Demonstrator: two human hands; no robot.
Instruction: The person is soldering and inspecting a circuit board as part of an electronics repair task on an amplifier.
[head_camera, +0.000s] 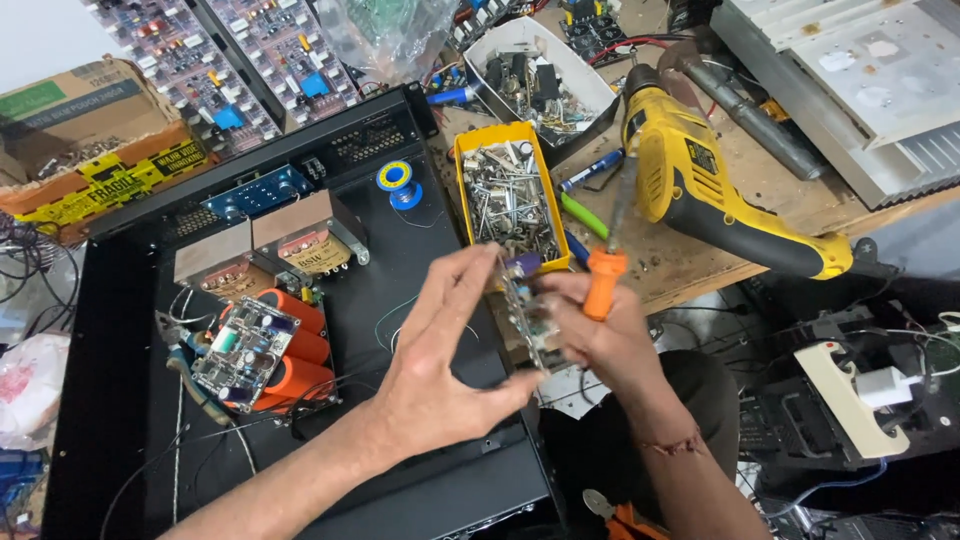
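My left hand (440, 350) and my right hand (595, 335) both grip a small circuit board (525, 310), held on edge between them over the right rim of a black metal chassis (120, 300). My right hand also clamps a soldering iron with an orange handle (605, 280), its tip pointing up towards the yellow drill (690, 180). Inside the chassis sit two transformers (270, 245), orange capacitors under a small board (265, 350), and a spool of solder wire (397, 180).
A yellow tray of screws (470, 150) and a white box of parts (500, 40) stand on the wooden bench. Aluminium heat sinks (860, 80) lie at the back right. Cardboard boxes (80, 130) and circuit boards (220, 50) are at the back left. A white power strip (850, 400) sits at right.
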